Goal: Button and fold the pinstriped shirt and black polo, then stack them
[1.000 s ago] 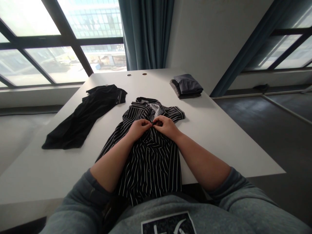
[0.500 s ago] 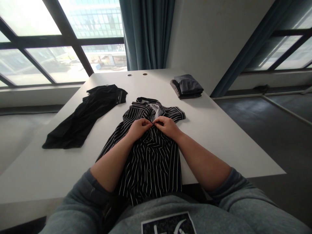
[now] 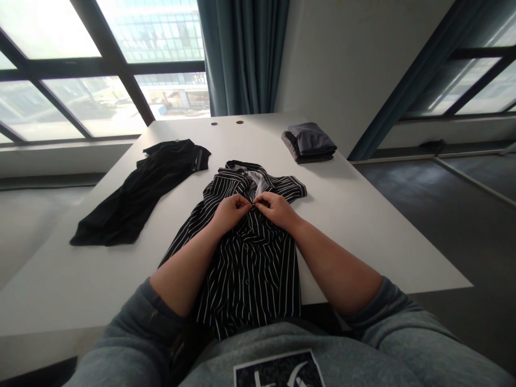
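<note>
Left hand [image 3: 230, 214] and right hand [image 3: 278, 210] pinch the front of a pinstriped button-up shirt [image 3: 250, 269], six o'clock on the white table [image 3: 350, 209].
A grey top [image 3: 213, 363] bears a cropped, unreadable print [image 3: 278, 371]; folded fabric [image 3: 310, 142] sits at one.

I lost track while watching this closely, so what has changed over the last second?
Very little: the fingers of the right hand look slightly less curled. Nothing is visibly let go or newly taken. Both it and the left hand stay pinched at the front of the striped shirt; the black garment and folded clothes lie as before.
</note>
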`<state>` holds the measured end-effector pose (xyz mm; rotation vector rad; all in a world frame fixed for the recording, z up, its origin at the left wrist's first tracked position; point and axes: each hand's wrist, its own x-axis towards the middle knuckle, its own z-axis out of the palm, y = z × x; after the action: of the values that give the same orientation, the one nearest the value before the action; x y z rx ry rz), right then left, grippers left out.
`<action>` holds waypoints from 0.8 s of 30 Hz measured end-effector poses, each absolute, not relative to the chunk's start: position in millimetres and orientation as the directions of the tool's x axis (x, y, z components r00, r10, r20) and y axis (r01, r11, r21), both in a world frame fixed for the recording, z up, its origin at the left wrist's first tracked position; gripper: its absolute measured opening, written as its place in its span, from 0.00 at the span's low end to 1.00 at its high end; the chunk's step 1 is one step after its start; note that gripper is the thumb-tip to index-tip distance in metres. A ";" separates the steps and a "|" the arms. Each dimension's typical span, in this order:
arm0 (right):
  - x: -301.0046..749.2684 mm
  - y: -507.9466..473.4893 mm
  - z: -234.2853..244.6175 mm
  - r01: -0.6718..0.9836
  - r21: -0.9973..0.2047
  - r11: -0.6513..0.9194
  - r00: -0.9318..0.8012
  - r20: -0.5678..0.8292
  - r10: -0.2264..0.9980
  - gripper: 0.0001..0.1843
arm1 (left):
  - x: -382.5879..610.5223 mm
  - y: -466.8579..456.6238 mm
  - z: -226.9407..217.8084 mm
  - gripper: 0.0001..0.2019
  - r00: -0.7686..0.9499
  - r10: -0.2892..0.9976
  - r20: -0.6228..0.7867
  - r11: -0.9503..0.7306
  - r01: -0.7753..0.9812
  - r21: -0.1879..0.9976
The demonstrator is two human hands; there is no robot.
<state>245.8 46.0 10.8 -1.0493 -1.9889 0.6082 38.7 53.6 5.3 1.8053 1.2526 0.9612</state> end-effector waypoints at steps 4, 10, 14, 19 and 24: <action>245.8 49.0 9.2 0.463 -0.714 0.525 -0.359 0.391 0.848 0.07 | 40.4 52.2 5.4 0.09 0.268 0.949 0.168 -0.259 0.357 0.897; 244.8 49.6 9.0 0.425 -0.759 0.493 -0.402 0.330 0.854 0.07 | 41.4 52.3 4.4 0.10 0.271 0.954 0.124 -0.203 0.287 0.936; 244.4 48.4 9.7 0.421 -0.781 0.462 -0.377 0.312 0.872 0.07 | 40.9 54.4 0.3 0.11 0.268 0.957 0.115 -0.180 0.231 0.956; 244.7 47.6 10.1 0.427 -0.793 0.434 -0.333 0.308 0.891 0.08 | 42.1 55.0 -1.7 0.12 0.293 0.952 0.089 -0.134 0.139 0.981; 244.2 45.2 12.4 0.394 -0.818 0.419 -0.294 0.320 0.901 0.08 | 43.8 54.0 -0.7 0.13 0.319 0.944 0.081 -0.111 0.078 0.991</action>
<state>244.2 45.2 12.4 -1.1052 -1.8709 0.7957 43.8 54.0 -0.7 1.4849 0.9858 0.9891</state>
